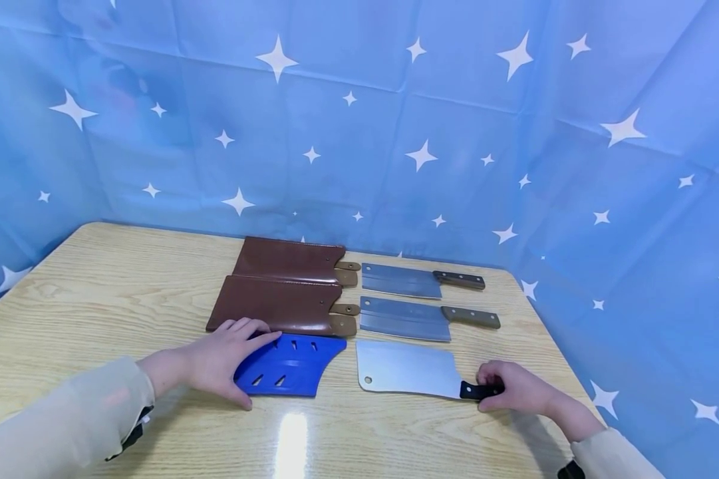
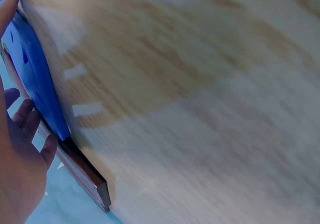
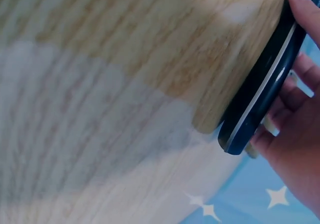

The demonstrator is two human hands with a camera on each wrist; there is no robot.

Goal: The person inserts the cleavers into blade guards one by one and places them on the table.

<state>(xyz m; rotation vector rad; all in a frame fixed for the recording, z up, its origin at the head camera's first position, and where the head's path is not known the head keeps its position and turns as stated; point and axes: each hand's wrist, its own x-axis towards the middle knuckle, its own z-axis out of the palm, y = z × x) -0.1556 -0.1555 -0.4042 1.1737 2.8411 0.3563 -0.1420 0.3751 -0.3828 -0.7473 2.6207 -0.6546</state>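
A blue blade guard with slots (image 1: 299,366) lies on the table, left of a shiny cleaver (image 1: 410,369). My left hand (image 1: 224,359) spreads over the guard's left end, index finger along its upper edge and thumb by its lower left corner. In the left wrist view the other fingers stand loosely bent beside the guard (image 2: 35,69). My right hand (image 1: 517,389) grips the cleaver's black handle (image 3: 250,111) between thumb and fingers, near its butt end. The cleaver's blade points left toward the guard, its hanging hole at the lower left corner.
Behind the guard lie two brown leather sheaths (image 1: 275,306) with tan straps. Two more cleavers (image 1: 404,319) with wooden handles lie to the right of them, blades pointing left. A blue star-patterned cloth (image 1: 359,126) hangs behind the wood-grain table (image 1: 96,293).
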